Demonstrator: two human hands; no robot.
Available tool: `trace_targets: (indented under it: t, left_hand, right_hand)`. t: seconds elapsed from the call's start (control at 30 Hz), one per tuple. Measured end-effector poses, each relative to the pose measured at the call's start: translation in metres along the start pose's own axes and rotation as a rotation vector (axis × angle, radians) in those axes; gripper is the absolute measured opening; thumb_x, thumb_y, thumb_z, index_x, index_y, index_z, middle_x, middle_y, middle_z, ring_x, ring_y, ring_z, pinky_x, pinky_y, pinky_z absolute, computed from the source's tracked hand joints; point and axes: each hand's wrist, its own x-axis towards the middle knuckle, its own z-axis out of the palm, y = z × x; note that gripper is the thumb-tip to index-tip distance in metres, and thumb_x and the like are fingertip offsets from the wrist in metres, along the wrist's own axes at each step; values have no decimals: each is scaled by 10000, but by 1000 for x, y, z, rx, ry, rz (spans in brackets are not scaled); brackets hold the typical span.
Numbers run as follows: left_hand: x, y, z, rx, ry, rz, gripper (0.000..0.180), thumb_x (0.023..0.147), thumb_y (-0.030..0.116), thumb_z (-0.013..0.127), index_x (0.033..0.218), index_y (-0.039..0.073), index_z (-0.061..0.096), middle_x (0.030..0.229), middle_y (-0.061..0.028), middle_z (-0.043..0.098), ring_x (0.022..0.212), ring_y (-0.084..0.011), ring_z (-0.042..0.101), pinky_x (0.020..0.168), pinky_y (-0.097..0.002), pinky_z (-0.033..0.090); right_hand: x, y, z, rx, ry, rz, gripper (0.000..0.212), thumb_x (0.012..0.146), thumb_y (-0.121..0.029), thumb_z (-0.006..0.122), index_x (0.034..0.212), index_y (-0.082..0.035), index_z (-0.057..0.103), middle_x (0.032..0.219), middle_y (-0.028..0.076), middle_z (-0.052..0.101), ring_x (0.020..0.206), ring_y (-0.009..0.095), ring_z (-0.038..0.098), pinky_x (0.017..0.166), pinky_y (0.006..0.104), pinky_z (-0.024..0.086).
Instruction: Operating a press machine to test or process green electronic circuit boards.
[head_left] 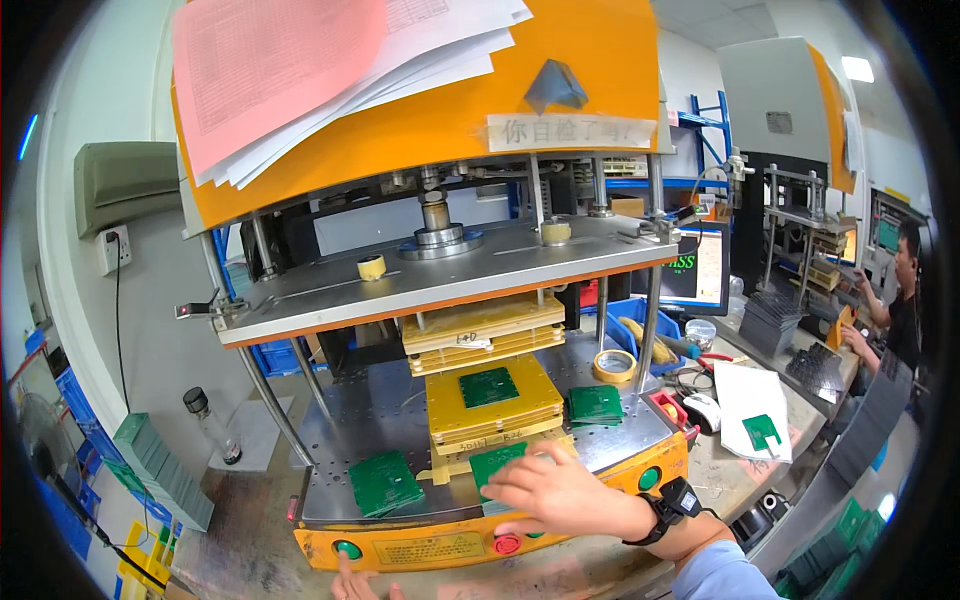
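Note:
My left hand (365,588) is at the lower edge, its index finger stretched out onto a green push button (347,550) on the machine's front; its other fingers are partly cut off. My right hand (555,493) grips a green circuit board (497,462) at the front of the metal bed, fingers over its near right part and thumb below, close to a red button (507,543). Behind it, another green board (488,387) lies on a yellow layered fixture (450,408). Green boards are stacked to the left (385,482) and right (595,405) of the fixture.
A metal press plate (350,285) with a yellow upper fixture (480,325) hangs overhead between steel posts. Tape (614,366) lies at the bed's right; a mouse (702,412) and paper (750,400) lie beyond. A bottle (212,425) stands left. Another person (905,310) works far right.

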Motion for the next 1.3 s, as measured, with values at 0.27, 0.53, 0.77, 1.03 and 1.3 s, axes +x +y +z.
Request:
trace_targets:
  t: [0.27,0.53,0.77,1.03,1.3]
  left_hand:
    - [44,8,-22,60,140,102,460,813,213,714,1225,59,577,1326,-195,554,1237,-404,471,1047,-528,333]
    - [180,37,-12,202,-287,280,1018,698,645,749,1478,107,378,1511,-176,405,1399,-408,352,1082,-662,279]
    - [229,29,6,266,-739,157,1178,676,754,701,1555,115,248,1510,-180,412,1375,-412,405,1030,-767,252]
    - [228,8,-1,190,-791,284,1195,675,661,777,1567,102,210,1359,-336,490,1254,-513,474,1040,-511,427]
    - [240,-3,9,133,-835,314,1167,660,574,815,1561,124,225,1324,-303,518,1241,-503,495,988,-523,480]
  right_hand:
    - [-4,-7,-2,52,-125,-32,391,866,-406,694,1088,-86,667,1015,38,667,929,226,623,892,343,457]
    - [-6,-6,4,80,-32,-33,368,819,-382,727,1023,-80,677,922,37,645,887,230,611,816,338,471]
    - [-6,-3,5,90,-25,-36,349,818,-365,730,1017,-84,674,921,33,636,879,226,609,771,324,483]
    - [-6,-2,5,104,-30,-18,343,813,-360,734,1012,-86,680,918,32,629,877,222,605,752,328,492]
    - [-6,-1,6,122,-34,-10,349,815,-362,737,1030,-92,683,921,30,626,873,222,604,752,329,499]
